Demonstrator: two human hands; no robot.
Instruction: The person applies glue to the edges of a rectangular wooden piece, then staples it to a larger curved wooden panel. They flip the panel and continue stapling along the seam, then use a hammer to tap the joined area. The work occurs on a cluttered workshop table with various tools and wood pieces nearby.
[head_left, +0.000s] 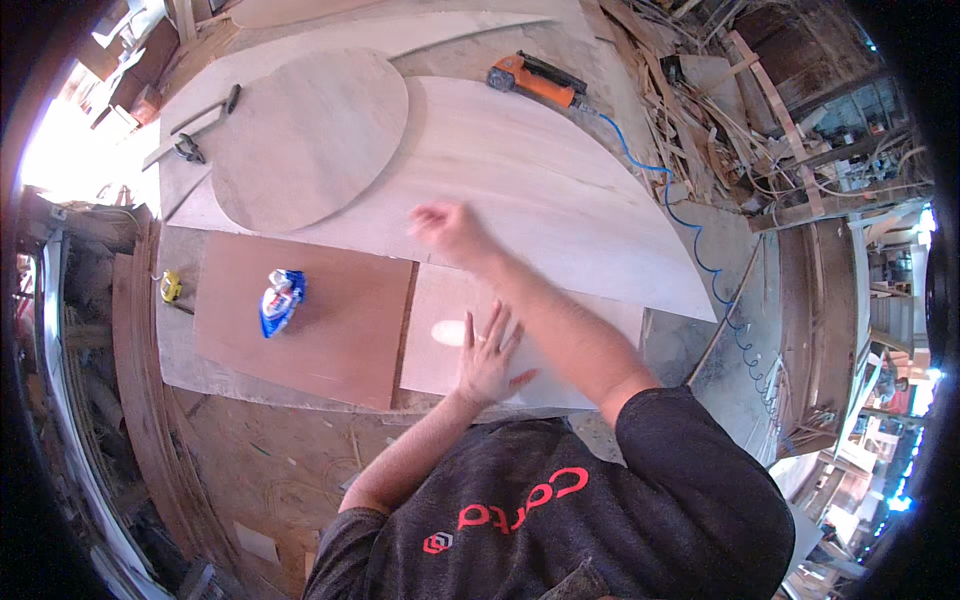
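1. The right hand (445, 228) is smeared by motion; its fingers cannot be told apart, and whether it touches the big pale sheet (540, 190) is unclear.
2. The left hand (487, 355) and both forearms cover part of the small pale panel (440, 340).
3. The blue-and-white packet (281, 300) on the reddish board (330, 330) is too small to identify.
4. The blue coiled hose (690, 220) runs off behind the surface's right edge.
5. The clutter on the far right is too warped to make out.

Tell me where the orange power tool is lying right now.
In the head view, the orange power tool lies at the far edge of the large pale plywood sheet, its blue coiled hose trailing right.
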